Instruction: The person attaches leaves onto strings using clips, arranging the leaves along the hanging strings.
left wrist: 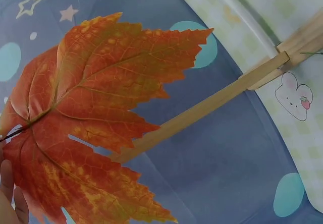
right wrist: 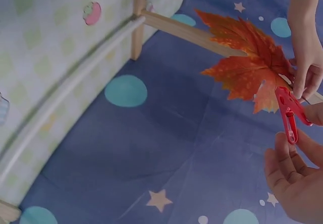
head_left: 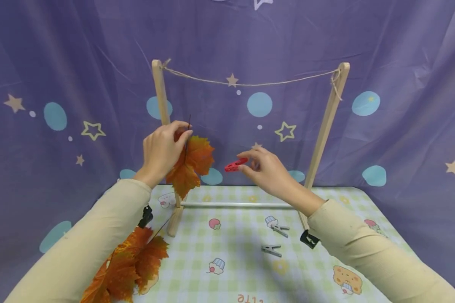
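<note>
My left hand point(head_left: 163, 149) pinches an orange artificial maple leaf point(head_left: 195, 160) by its dark stem, in front of the stand's left post. The leaf point(left wrist: 96, 93) hangs with its lobes spread and fills much of the left wrist view. My right hand point(head_left: 267, 170) holds a red clothespin point(head_left: 235, 165) between thumb and fingers, its nose pointing toward the leaf. In the right wrist view the red clothespin point(right wrist: 287, 113) overlaps the leaf's edge near the left hand point(right wrist: 307, 72). Above both hands, a twine line point(head_left: 258, 84) sags between the two wooden posts.
More orange leaves point(head_left: 129, 265) lie in a pile at the table's left front. Two grey clothespins point(head_left: 271, 250) rest on the checked tablecloth point(head_left: 242, 269). The wooden stand has a left post point(head_left: 160, 92), a right post point(head_left: 326, 126) and a white crossbar point(head_left: 235, 204) low down.
</note>
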Demonstrator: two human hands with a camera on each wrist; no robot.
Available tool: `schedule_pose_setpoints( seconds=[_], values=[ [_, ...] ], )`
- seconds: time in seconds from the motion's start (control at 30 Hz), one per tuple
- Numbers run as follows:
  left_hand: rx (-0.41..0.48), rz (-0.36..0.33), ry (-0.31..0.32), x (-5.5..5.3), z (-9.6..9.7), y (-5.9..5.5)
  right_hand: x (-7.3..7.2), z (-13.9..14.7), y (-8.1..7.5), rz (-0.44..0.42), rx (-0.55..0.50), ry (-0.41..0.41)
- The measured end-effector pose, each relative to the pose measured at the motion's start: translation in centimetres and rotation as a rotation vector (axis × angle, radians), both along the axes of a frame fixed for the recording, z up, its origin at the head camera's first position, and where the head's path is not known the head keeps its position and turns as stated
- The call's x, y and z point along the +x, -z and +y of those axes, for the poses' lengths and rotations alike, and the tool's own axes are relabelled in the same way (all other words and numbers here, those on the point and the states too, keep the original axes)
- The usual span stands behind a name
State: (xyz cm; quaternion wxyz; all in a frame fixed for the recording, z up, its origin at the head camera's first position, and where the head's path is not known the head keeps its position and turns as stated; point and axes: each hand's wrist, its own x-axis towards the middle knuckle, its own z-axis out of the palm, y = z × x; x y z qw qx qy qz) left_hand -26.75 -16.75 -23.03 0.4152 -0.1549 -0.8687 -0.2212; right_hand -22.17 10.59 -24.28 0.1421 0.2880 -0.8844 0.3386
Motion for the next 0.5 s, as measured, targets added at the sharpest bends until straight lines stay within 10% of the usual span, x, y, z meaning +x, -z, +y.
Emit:
schedule_pose_setpoints(
  seconds=[0.5],
  values=[
    [0.058,-0.046,-0.029,-0.9,0.6,-1.4,-2.6,-1.8,-4.2,-0.006,-0.085,0.032]
  ],
)
